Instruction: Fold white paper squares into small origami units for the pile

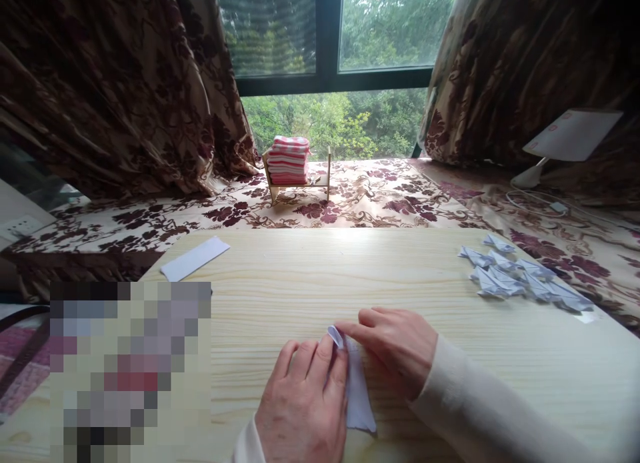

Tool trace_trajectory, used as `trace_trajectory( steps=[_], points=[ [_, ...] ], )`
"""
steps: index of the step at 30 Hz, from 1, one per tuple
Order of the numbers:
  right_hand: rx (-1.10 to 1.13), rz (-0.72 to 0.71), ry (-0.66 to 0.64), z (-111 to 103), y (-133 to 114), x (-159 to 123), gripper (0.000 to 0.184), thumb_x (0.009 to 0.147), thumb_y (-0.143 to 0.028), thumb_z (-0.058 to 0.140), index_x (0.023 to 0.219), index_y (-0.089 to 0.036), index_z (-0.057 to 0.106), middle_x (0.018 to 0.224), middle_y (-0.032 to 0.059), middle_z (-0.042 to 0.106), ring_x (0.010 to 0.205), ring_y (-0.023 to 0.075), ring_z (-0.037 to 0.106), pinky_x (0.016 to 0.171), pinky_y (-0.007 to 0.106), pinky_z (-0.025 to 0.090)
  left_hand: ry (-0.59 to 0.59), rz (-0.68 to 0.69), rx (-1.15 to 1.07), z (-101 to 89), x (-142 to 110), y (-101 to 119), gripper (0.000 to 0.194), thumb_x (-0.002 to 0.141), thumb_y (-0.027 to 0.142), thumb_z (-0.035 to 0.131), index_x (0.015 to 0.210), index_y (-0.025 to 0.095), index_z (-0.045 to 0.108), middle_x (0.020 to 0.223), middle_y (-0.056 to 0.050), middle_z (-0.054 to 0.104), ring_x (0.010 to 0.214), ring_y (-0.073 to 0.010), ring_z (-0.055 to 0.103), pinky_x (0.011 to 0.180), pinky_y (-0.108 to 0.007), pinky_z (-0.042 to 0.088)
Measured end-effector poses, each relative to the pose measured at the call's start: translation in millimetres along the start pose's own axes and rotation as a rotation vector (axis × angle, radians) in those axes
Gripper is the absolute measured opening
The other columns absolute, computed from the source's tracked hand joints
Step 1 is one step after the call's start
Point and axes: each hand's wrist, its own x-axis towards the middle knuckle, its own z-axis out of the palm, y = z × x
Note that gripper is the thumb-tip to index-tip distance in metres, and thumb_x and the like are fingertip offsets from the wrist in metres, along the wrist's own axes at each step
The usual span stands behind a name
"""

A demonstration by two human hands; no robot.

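Observation:
A narrow white paper strip (359,396) lies on the pale wooden table, its far end folded into a small raised flap (335,336). My left hand (306,400) covers the strip's left side and holds it against the tabletop, fingers pointing away from me. From the right, my right hand (393,343) reaches in with its index fingertip on the folded end. The other fingers of that hand are curled, and its thumb is mostly hidden. Part of the strip is hidden beneath my left hand.
Several folded white paper pieces (500,280) lie at the table's (280,270) right edge. Another flat paper strip (195,258) rests at the far left. A pixelated patch masks the left front. Beyond stand a small rack with striped cloths (289,163) and a white lamp (575,136).

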Motion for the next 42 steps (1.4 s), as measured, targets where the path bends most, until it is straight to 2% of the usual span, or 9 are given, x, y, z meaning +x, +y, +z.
trace_trajectory(
  steps=[5,8,13,23,33,35,38,40,42],
  points=[
    [0.259,0.031,0.331,-4.2,-0.9,4.5,0.034,0.084,-0.011,0.04,0.108,-0.021,0.062,0.08,0.0036,0.064,0.066,0.0138,0.058,0.058,0.024,0.039,0.079,-0.032,-0.034,6.6,-1.2,1.1,0.037,0.092,0.028,0.036,0.119,0.015,0.058,0.114,-0.011,0.062,0.103,-0.0264,0.05,0.09,-0.043,0.035],
    [0.411,0.049,0.406,-9.3,-9.7,4.0,0.023,0.089,-0.022,0.044,0.094,-0.019,0.065,0.076,0.0035,0.063,0.062,0.0122,0.056,0.057,0.023,0.041,0.106,-0.082,-0.075,9.7,-1.9,2.8,0.036,0.093,0.029,0.036,0.12,0.017,0.058,0.117,-0.008,0.062,0.105,-0.0249,0.05,0.091,-0.042,0.033],
    [0.389,0.143,0.343,0.5,-17.3,5.4,0.025,0.087,-0.029,0.048,0.069,-0.019,0.061,0.065,0.0008,0.057,0.054,0.0104,0.05,0.051,0.022,0.037,0.112,-0.113,-0.108,10.2,-2.5,4.0,0.035,0.092,0.031,0.038,0.118,0.018,0.059,0.117,-0.007,0.063,0.105,-0.0235,0.05,0.092,-0.041,0.032],
    [0.42,0.195,0.267,3.7,-19.0,3.9,0.031,0.089,-0.033,0.044,0.067,-0.02,0.062,0.063,0.0009,0.057,0.054,0.0112,0.05,0.051,0.023,0.035,0.096,-0.145,-0.126,8.6,-2.8,6.9,0.035,0.093,0.031,0.036,0.117,0.018,0.059,0.122,-0.006,0.061,0.105,-0.0223,0.05,0.094,-0.042,0.029],
    [0.409,0.201,0.223,8.1,-19.5,2.8,0.02,0.086,-0.029,0.046,0.079,-0.02,0.063,0.066,0.0012,0.059,0.057,0.0131,0.054,0.051,0.023,0.039,0.09,-0.147,-0.126,6.4,-3.5,7.9,0.036,0.092,0.031,0.039,0.12,0.016,0.057,0.124,-0.006,0.06,0.106,-0.0224,0.049,0.096,-0.043,0.028],
    [0.404,0.18,0.237,9.4,-19.5,2.7,0.019,0.084,-0.023,0.046,0.091,-0.019,0.063,0.071,0.0024,0.061,0.059,0.0132,0.055,0.052,0.023,0.042,0.088,-0.145,-0.122,6.0,-3.3,8.2,0.036,0.091,0.032,0.04,0.119,0.016,0.057,0.123,-0.006,0.06,0.107,-0.0228,0.049,0.097,-0.043,0.028],
    [0.416,0.096,0.276,10.9,-18.9,2.9,0.035,0.082,-0.016,0.046,0.115,-0.019,0.056,0.093,0.0076,0.063,0.068,0.014,0.058,0.056,0.024,0.047,0.092,-0.151,-0.116,4.9,-2.7,9.2,0.036,0.091,0.031,0.039,0.118,0.016,0.058,0.12,-0.007,0.061,0.107,-0.0233,0.049,0.097,-0.043,0.028],
    [0.404,0.032,0.29,10.3,-18.4,3.2,0.036,0.082,-0.012,0.045,0.113,-0.023,0.058,0.102,0.0087,0.06,0.076,0.0155,0.059,0.062,0.026,0.049,0.094,-0.166,-0.12,4.2,-2.7,10.3,0.036,0.092,0.028,0.037,0.119,0.017,0.057,0.119,-0.007,0.061,0.107,-0.0233,0.049,0.098,-0.044,0.028],
    [0.373,0.007,0.293,9.0,-17.8,3.6,0.03,0.083,-0.011,0.045,0.103,-0.024,0.063,0.101,0.0081,0.059,0.08,0.0171,0.058,0.065,0.029,0.05,0.089,-0.184,-0.129,3.7,-3.2,11.6,0.036,0.092,0.027,0.036,0.12,0.017,0.057,0.12,-0.007,0.061,0.108,-0.0231,0.05,0.1,-0.044,0.027]
  ],
)
